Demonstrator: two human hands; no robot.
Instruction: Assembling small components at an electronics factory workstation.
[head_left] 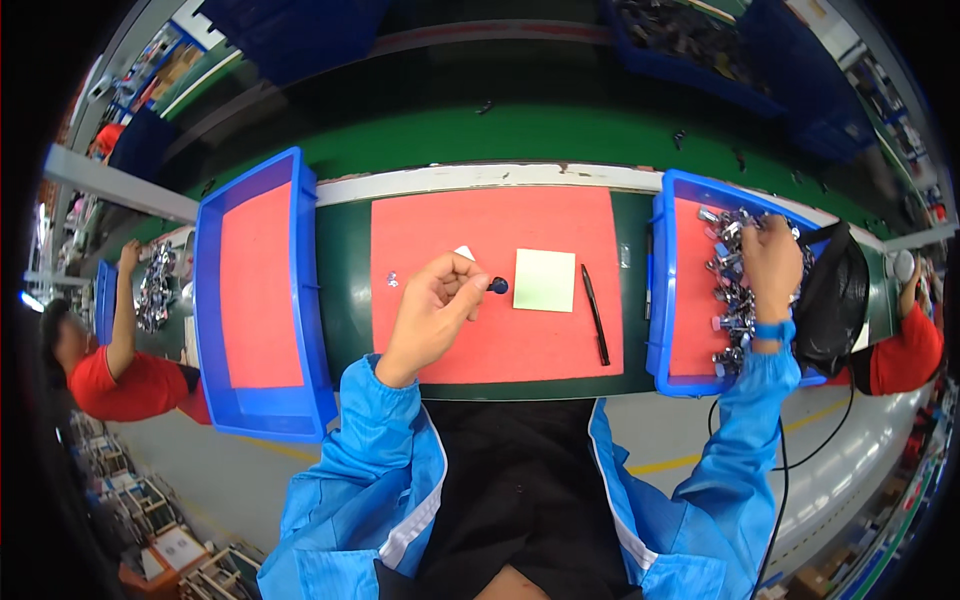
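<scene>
My left hand (432, 312) is over the red mat (460, 355), thumb and forefinger pinched on a small dark round part (498, 286). To the right of that part lies a pad of pale yellow-green sticky notes (544, 281). A black pen (595, 315) rests beside the pad. A small white piece (464, 253) shows partly behind my left fingers. My right hand (775, 268) reaches into the right blue bin (660, 285), fingers curled down among shiny metal parts (735, 300). Whatever its fingertips grip is hidden.
At the left stands another blue bin (318, 300) with a red lining. Small clear bits (392, 280) lie on the mat. A black bag (835, 300) hangs by the right bin. Beyond the white rail runs a green surface (560, 130) with scattered parts. People in red sit on both sides.
</scene>
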